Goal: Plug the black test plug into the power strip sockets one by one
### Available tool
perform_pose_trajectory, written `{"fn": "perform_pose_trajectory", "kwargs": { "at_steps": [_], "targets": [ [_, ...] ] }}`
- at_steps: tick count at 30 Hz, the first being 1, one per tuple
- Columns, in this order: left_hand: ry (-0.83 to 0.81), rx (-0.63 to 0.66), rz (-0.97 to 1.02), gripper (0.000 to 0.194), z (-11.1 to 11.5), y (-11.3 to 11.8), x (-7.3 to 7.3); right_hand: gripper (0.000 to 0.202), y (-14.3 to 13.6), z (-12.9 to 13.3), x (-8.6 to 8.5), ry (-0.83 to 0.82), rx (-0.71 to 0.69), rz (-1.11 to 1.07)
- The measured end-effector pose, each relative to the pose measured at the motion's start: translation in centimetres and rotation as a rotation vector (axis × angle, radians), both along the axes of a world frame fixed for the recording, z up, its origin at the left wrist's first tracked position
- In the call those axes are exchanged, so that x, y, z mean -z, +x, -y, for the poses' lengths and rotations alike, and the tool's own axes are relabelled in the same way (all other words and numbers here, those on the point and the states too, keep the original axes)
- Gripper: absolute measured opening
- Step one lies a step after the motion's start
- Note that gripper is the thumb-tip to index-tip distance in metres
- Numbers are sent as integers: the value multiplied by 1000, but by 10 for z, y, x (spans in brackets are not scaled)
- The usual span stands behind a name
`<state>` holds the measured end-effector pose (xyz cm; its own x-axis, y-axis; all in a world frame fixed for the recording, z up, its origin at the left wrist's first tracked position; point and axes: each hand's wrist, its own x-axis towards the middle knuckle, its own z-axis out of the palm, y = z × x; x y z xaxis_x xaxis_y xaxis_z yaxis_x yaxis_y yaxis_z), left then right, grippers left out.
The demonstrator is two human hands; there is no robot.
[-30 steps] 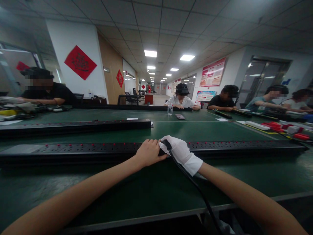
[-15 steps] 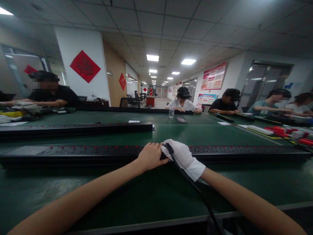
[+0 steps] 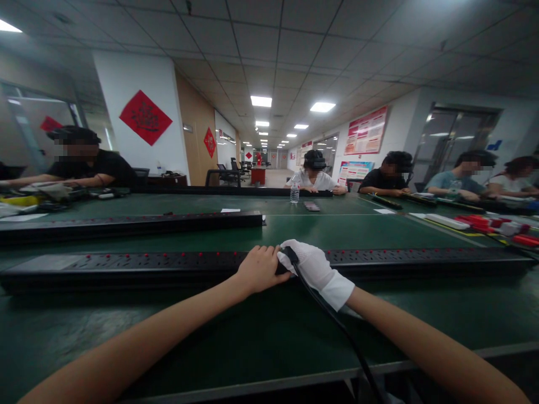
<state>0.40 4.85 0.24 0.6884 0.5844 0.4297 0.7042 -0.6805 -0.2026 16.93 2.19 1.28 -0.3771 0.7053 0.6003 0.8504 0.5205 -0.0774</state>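
A long black power strip [image 3: 168,265] with a row of sockets and red dots lies across the green table in front of me. My left hand [image 3: 260,268], bare, is closed over the strip near its middle, fingers on top and thumb at the near side. Right beside it, my right hand [image 3: 310,266], in a white glove, grips a black plug [image 3: 290,255] at the strip's top. The plug's black cable [image 3: 337,321] runs down over the table's near edge. Its pins and the socket beneath are hidden by my hands.
A second black power strip [image 3: 202,222] lies farther back on the left. Beyond stand a water bottle [image 3: 294,192] and a small pixelated object [image 3: 311,206]. Red and white parts [image 3: 484,223] lie at the right. Several people sit around the table.
Both my hands keep their place on the strip and the plug. The view has shifted very slightly. At the right, a co-worker's arms have lowered a little.
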Motion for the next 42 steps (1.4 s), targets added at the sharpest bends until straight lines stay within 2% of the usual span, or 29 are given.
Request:
{"fn": "perform_pose_trajectory", "kwargs": {
  "at_steps": [11,42],
  "targets": [
    [-3,-3,-4,60,3,-1,-1,26,-1,4,-4,-29,13,-12],
    [18,6,-1,66,-1,-1,2,24,-1,2,0,-8,23,-10]
  ]
}}
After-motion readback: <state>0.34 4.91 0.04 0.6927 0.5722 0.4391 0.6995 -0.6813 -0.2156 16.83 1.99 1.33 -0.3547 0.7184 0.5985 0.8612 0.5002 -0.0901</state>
